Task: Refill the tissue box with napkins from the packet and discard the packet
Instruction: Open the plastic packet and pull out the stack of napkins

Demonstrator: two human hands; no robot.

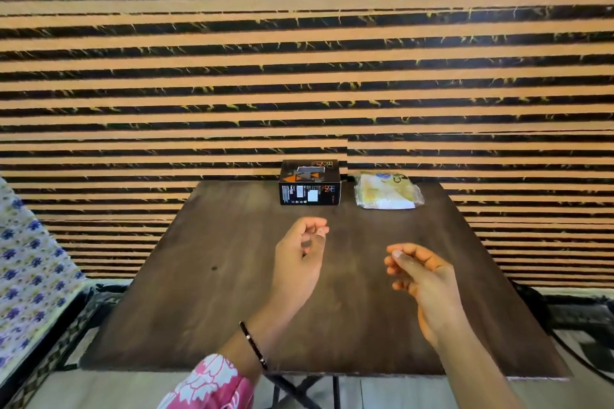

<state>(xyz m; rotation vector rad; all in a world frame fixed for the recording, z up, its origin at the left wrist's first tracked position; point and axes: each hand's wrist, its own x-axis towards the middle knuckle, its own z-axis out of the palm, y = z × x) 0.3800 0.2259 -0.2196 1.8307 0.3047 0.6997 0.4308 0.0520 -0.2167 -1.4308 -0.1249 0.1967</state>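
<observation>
**Table with tissue box, napkin packet and two empty hands**

Table [212, 309]: dark brown wooden top, set against a wall [299, 43] of orange and black horizontal stripes. Crossed dark legs show under its near edge.

Tissue box [310, 182]: black carton with orange triangles and small white print, standing at the far edge of the table, near the middle. A pale grey opening shows in its top face; what lies inside cannot be told.

Packet [387, 191]: clear, crinkled plastic wrap holding pale yellow and white napkins, lying flat at the far edge, just to the right of the tissue box and apart from it.

Left hand [300, 256]: raised over the middle of the table, well short of the box. Fingers loosely curled toward the thumb, holding nothing. A thin dark bracelet [254, 345] sits at the wrist, and a pink sleeve [212, 385] with white floral print covers the forearm below it.

Right hand [420, 272]: raised over the table on the right side, well short of the packet. Fingers half curled, thumb uppermost, holding nothing.

Cloth [30, 262]: white with blue flowers, at the left edge, beside the table.
</observation>
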